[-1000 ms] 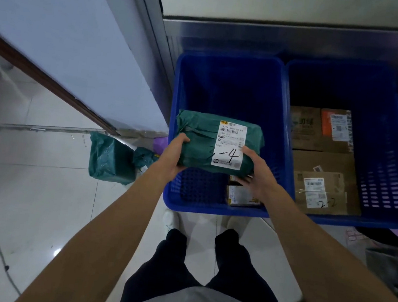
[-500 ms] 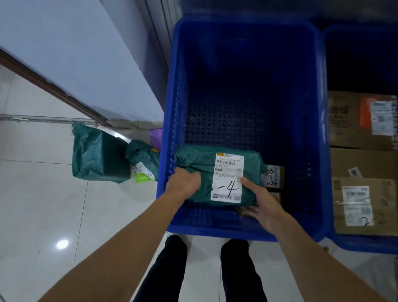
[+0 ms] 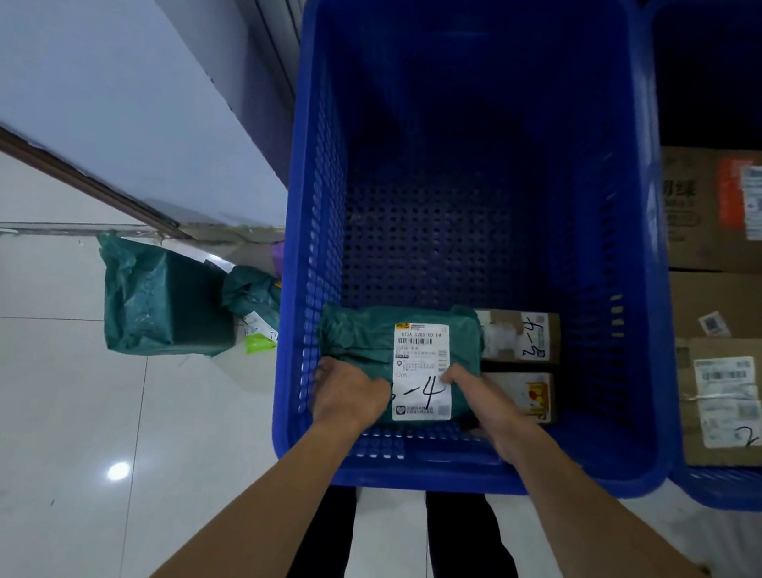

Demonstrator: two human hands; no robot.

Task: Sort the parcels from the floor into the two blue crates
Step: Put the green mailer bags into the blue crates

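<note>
A green bagged parcel (image 3: 377,341) with a white label marked "-4" lies low in the near left corner of the left blue crate (image 3: 629,319). My left hand (image 3: 347,392) grips its near left end and my right hand (image 3: 485,402) holds its near right edge over the label. Two small cardboard boxes (image 3: 526,340) sit in the crate just right of it. The right blue crate (image 3: 738,491) holds several brown cardboard parcels (image 3: 727,302). On the floor left of the crate lie a large green bag parcel (image 3: 161,305) and a smaller green one (image 3: 253,297).
A pale wall panel (image 3: 107,77) with a dark lower edge runs along the left, close to the crate. White tiled floor (image 3: 42,415) spreads at the lower left. My legs in dark trousers (image 3: 384,558) stand against the crate's near wall.
The green parcel went from above the crate's rim down onto its floor at the near left. I have leaned closer over the crate, with both hands still on the parcel.
</note>
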